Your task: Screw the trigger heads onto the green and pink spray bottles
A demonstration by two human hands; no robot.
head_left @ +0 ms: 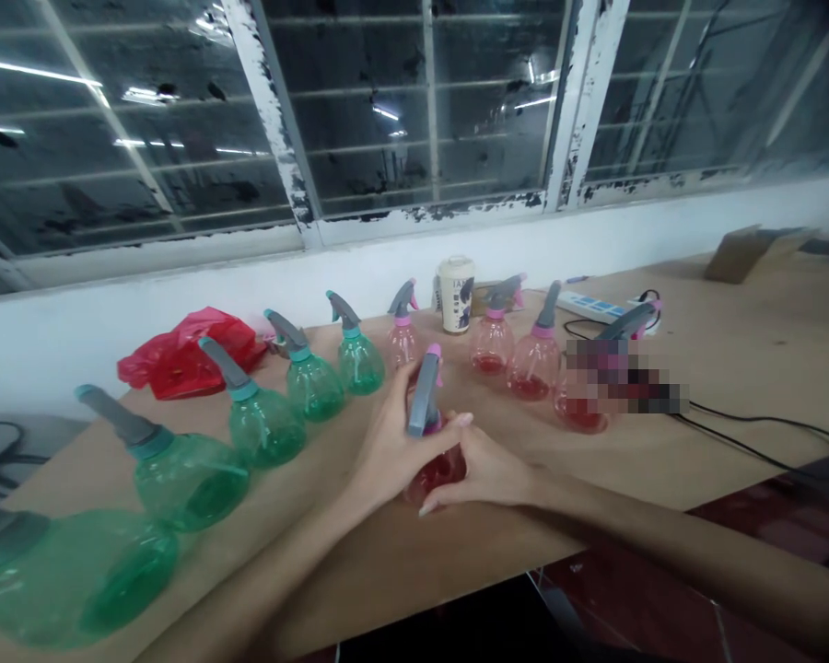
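Observation:
Both of my hands are wrapped round a pink spray bottle [440, 471] with a grey and pink trigger head, near the front edge of the table. My left hand [392, 433] grips it high, around the neck below the trigger head. Lower down, my right hand [487, 465] holds the round body from the right side. Reddish liquid shows through the plastic between my hands. A second pink spray bottle [403, 339] stands just behind. To the left, a row of green spray bottles [268, 428] runs toward me; more pink spray bottles [533, 364] stand to the right.
A paper cup [456, 296] with a lid stands by the wall. At the back left lies a red plastic bag [190, 354]. A white power strip [590, 308], black cables [753, 419] and a cardboard box [750, 253] are on the right. Barred windows [428, 110] rise behind.

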